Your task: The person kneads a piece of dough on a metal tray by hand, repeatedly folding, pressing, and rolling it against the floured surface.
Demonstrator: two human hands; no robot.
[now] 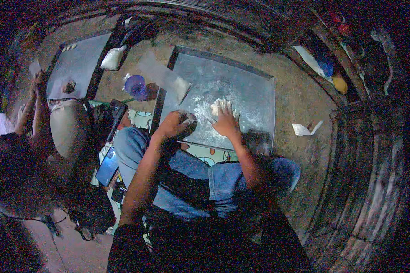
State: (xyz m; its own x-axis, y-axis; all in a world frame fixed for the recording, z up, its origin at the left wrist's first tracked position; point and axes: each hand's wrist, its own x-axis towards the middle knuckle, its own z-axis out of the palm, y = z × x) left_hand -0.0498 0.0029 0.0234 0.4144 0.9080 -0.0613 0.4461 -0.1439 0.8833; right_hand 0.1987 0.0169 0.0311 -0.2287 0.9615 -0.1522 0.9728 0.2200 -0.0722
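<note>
Flour is scattered over a grey metal tray (pixel 258 91) with raised edges in front of me. My right hand (pixel 225 122) lies on it with fingers spread, the fingertips pressing on a pale lump of dough (pixel 217 105). To its left, by the tray's near left corner, my left hand (pixel 172 125) has its fingers curled in; whatever may be inside them is hidden. A clear plastic bag with white powder (pixel 182 89) rests across the tray's left edge, beyond my left hand.
A blue-purple plastic cup (pixel 135 87) stands left of the tray. A white bag (pixel 113 58) sits by a second tray (pixel 79 59), where a co-worker's hands (pixel 38 81) are raised. A phone (pixel 107 167) lies beside my left leg. Folded white paper (pixel 307 128) rests at right.
</note>
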